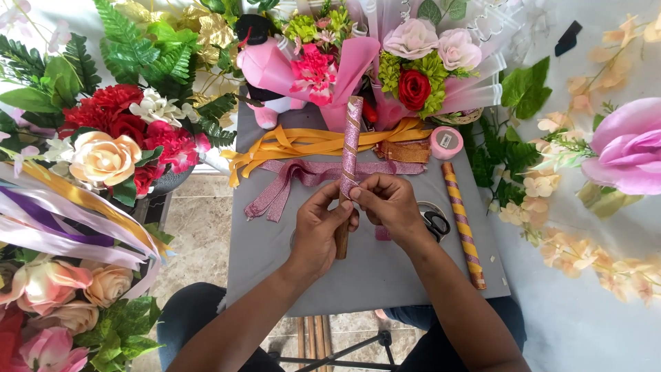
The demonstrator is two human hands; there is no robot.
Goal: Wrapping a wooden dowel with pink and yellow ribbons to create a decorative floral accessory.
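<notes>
Two hands wrap pink glitter ribbon on one wooden stick [346, 172] above the grey worktop's [385, 275] middle.
Left hand [320, 231] clamps the stick's bare lower end; right hand [387, 207] pinches the ribbon. One finished gold-striped stick [463, 224] by the right edge, one pink tape roll [446, 142] and two wrapped bouquets [413, 72] at the far edge. Scissors [435, 222] half hidden behind the right wrist.

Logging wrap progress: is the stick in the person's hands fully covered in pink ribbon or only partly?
Partly. The stick is wrapped in pink ribbon from its top to the hands; below the left hand its bare brown end shows.
</notes>
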